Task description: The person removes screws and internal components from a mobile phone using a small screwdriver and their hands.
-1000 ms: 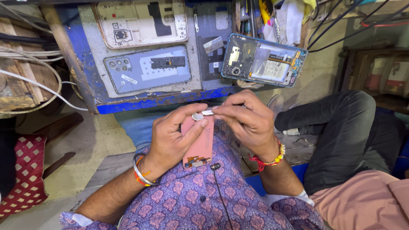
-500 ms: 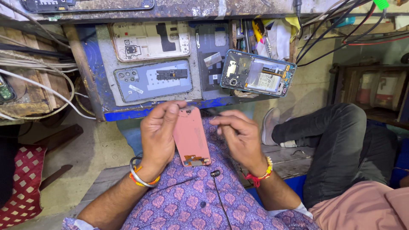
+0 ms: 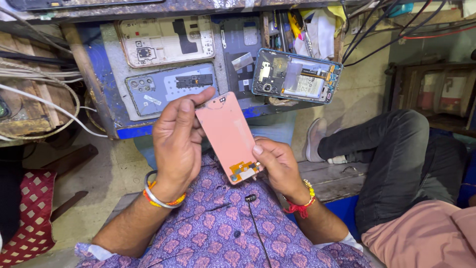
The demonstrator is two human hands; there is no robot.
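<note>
Left hand curled, fingers pinching the top edge of the pink panel. Right hand loosely closed, thumb pressing the panel's lower corner by the orange flex tab. One panel, held over the lap between both hands. Long axis runs near-vertical, top tilted left, toward the bench; flex end toward the body. On the bench: two back covers and one open phone.
</note>
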